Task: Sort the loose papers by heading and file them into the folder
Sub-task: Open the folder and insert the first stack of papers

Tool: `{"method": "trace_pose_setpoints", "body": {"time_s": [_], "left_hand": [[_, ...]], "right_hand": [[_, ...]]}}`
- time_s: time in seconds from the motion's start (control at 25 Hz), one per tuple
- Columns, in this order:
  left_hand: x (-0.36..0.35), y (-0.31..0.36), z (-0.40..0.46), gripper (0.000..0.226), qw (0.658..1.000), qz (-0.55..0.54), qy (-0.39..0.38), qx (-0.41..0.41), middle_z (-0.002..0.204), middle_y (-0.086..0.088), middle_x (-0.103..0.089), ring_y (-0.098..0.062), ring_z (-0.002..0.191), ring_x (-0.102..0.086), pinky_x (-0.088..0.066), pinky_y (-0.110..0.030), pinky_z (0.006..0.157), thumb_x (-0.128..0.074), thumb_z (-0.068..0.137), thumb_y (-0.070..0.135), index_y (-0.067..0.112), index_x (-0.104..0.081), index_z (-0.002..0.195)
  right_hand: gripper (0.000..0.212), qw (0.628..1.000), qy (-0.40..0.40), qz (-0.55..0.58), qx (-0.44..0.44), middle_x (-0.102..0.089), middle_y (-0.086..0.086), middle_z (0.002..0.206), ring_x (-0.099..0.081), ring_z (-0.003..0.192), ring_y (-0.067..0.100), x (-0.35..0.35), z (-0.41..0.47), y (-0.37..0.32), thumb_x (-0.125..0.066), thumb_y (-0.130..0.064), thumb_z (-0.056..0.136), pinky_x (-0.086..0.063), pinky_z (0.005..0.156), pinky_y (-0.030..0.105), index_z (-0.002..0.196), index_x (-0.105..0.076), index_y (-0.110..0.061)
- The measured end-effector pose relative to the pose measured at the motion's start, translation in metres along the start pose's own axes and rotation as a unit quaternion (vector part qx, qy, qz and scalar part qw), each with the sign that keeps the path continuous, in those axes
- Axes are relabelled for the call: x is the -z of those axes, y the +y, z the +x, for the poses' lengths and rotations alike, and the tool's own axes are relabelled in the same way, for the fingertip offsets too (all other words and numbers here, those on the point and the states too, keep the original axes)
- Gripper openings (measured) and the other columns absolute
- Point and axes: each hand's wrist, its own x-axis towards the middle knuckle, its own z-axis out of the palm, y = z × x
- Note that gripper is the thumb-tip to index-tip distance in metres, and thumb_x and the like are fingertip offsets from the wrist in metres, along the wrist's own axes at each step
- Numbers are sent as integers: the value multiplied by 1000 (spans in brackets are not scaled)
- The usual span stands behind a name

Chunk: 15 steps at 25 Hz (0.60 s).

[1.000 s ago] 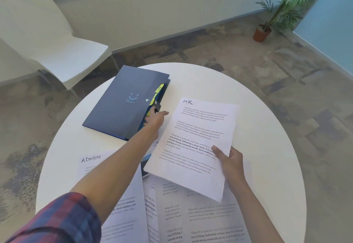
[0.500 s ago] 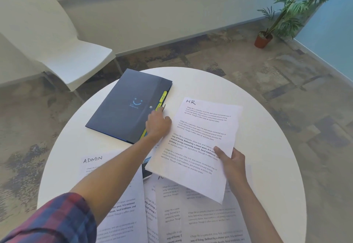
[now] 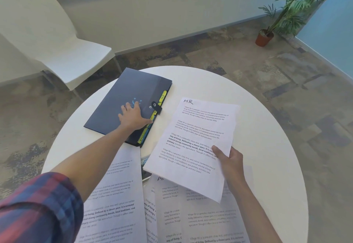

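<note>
While your left hand [image 3: 133,115] lies spread and flat on the cover of the dark blue folder [image 3: 124,105], thumb at its tabbed edge, your right hand [image 3: 230,161] pinches the sheet headed HR [image 3: 193,141] by its right margin, thumb on top, holding it just right of the folder above the round white table [image 3: 267,147]. More loose papers [image 3: 118,204] lie overlapped at the near edge, partly under your left forearm and the HR sheet.
</note>
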Motion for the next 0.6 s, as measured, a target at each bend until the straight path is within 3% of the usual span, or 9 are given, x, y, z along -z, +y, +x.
{"method": "trace_pose_setpoints", "body": {"time_s": [0.2,0.28,0.36,0.44,0.56,0.6], "left_hand": [[17,-2,-5,70,997,45,-30,-51,144,-17,-42,-33,131,-42,-47,-47,95,-59,89,55,15,-37,143],[28,-1,-10,49,994,57,-18,-91,124,-16,-55,-29,106,-54,-48,-39,77,-50,95,46,12,-46,130],[40,3,-15,36,989,74,23,-128,100,-11,-59,-23,81,-55,-41,-31,62,-42,98,36,10,-47,122],[52,5,-22,38,979,114,63,-156,94,-12,-59,-21,69,-53,-36,-28,52,-36,100,29,11,-39,134],[63,5,-28,57,958,175,99,-206,105,-17,-61,-21,63,-52,-33,-27,46,-34,101,19,27,-14,154],[64,3,-31,59,950,197,103,-218,110,-17,-60,-20,64,-52,-33,-26,45,-34,101,19,32,-14,155]], "right_hand": [[12,1000,-2,0,-7,-79,0,100,-75,94,23,-1,1,-1,-71,-11,90,-59,87,42,100,-75,-16],[15,1000,-6,-1,-8,-78,2,102,-75,95,24,-2,1,-1,-72,-11,90,-59,89,44,104,-74,-13],[18,1000,-8,-2,-8,-78,3,103,-75,96,25,-3,1,-3,-72,-11,90,-58,89,45,107,-74,-10],[19,1000,-14,-2,-5,-78,3,104,-75,96,25,-6,0,-7,-71,-11,90,-59,89,44,108,-74,-9],[19,999,-32,-13,7,-78,1,103,-75,94,22,-15,0,-14,-70,-11,91,-60,85,39,110,-73,-10],[19,999,-38,-15,9,-78,1,102,-75,93,21,-18,0,-17,-70,-11,91,-60,84,39,109,-73,-10]]}}
